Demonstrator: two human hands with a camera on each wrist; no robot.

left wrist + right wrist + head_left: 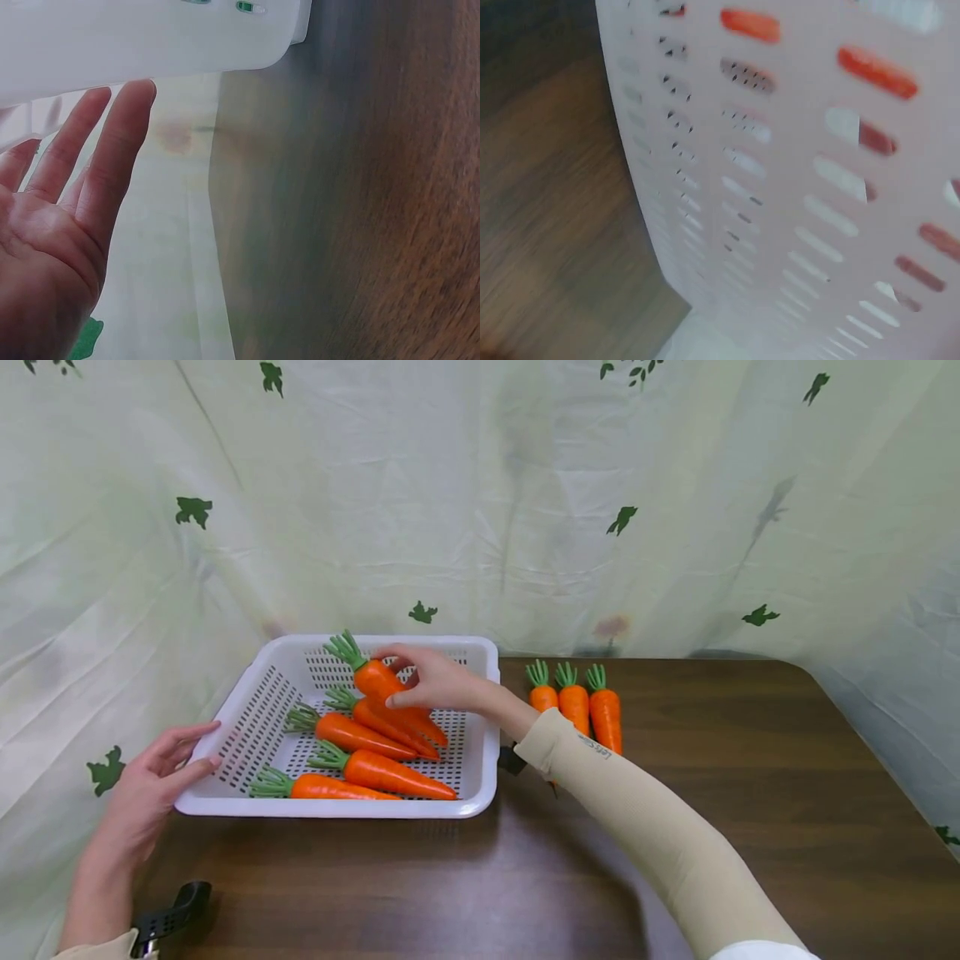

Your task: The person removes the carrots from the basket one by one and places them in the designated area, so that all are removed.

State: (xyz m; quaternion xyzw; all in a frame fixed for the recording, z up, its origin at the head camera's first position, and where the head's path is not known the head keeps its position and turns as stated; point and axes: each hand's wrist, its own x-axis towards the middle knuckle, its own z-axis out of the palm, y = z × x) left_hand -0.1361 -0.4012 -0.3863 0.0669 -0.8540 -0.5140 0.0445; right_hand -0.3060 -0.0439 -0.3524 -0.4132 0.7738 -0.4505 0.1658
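A white slotted plastic basket (486,727) stands on the brown table, with several orange carrots (363,735) lying in it, their green tops to the left. My right hand (435,681) reaches over the right rim and holds a carrot (375,678) between thumb and fingers, above the others. My left hand (153,785) touches the left side of the basket with its fingers extended. In the left wrist view, straight fingertips (135,97) meet the white basket wall (172,45). The right wrist view shows only the slotted basket wall (705,135), with orange showing through; the hand is hidden there.
Three carrots (573,702) lie side by side on the table (750,777) to the right of the basket, partly hidden by my right forearm. A pale curtain with green leaf shapes (555,510) hangs close behind the table and along its left side.
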